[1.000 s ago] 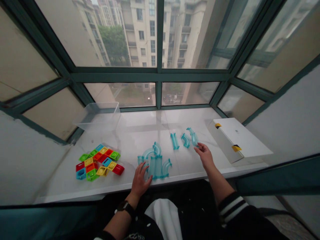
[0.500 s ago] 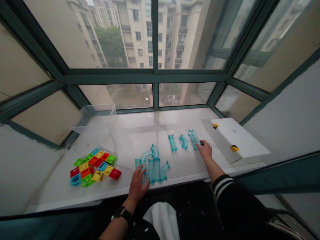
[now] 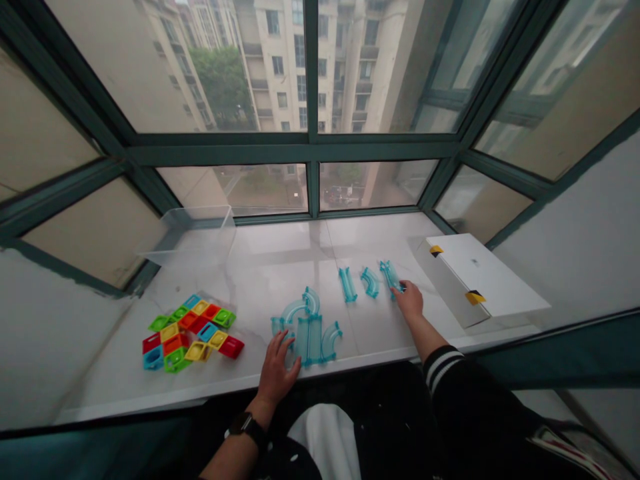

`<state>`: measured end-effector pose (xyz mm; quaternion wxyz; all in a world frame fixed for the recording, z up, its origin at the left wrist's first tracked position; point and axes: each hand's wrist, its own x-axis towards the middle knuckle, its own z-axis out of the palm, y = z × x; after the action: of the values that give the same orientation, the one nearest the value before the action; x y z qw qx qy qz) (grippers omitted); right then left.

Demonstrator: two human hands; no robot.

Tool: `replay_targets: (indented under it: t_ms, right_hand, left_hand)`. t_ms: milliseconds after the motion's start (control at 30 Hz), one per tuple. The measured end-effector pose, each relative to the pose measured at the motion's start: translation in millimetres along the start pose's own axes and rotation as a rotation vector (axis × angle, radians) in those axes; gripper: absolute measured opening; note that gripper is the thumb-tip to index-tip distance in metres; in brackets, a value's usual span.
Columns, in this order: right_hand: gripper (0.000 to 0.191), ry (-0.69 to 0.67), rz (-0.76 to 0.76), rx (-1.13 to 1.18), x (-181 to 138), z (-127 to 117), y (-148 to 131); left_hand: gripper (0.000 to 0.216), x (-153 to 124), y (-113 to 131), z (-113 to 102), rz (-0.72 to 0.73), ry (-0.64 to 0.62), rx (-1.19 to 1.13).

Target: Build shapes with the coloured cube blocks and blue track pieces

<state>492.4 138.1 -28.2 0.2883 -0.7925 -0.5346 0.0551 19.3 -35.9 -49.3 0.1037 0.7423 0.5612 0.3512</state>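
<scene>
On the white sill, my left hand (image 3: 277, 363) rests at the left side of a cluster of translucent blue track pieces (image 3: 309, 339), thumb and fingers apart. Its fingertips overlap a piece there; whether they grip it I cannot tell, but the hand looks loose. That cluster holds straight and curved pieces. Farther right, my right hand (image 3: 410, 301) has its fingers closed at the near end of a blue track piece (image 3: 387, 272), partly covering it. To its left lie a curved track piece (image 3: 370, 283) and a straight track piece (image 3: 347, 285).
Colourful red, yellow, green and blue plastic tiles (image 3: 193, 327) lie at the left. Behind them stands a clear plastic bin (image 3: 200, 230). A white box (image 3: 490, 273) with yellow-black corner tabs sits at the right. Green-framed windows (image 3: 295, 155) close off the back.
My right hand's fingers have shifted slightly at the near end of the track piece. The left hand stays in place; the view has moved a little.
</scene>
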Motion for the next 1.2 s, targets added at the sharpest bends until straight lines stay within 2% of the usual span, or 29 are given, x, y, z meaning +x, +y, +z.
replay_targets:
  t_ms: [500, 700, 933, 1100, 1167, 1200]
  right_hand:
    - [0.048, -0.063, -0.066, -0.12, -3, 3, 6]
    - [0.044, -0.072, -0.103, -0.095, -6, 4, 7]
    - [0.05, -0.077, -0.097, -0.049, -4, -5, 0]
    - [0.051, 0.095, -0.063, 0.087, -32, -16, -5]
    - [0.049, 0.05, -0.057, 0.205, -55, -19, -8]
    - [0.047, -0.018, -0.06, 0.268, -68, -19, -11]
  left_hand:
    - [0.042, 1, 1, -1, 0.0, -0.022, 0.014]
    - [0.041, 0, 1, -1, -0.008, -0.025, 0.008]
    - [0.043, 0, 1, 1, -0.012, -0.014, 0.0]
    - [0.041, 0, 2, 1, -0.013, -0.017, 0.001]
    - [0.04, 0, 3, 1, -0.018, -0.016, -0.001]
    - [0.04, 0, 3, 0, -0.019, -0.016, -0.005]
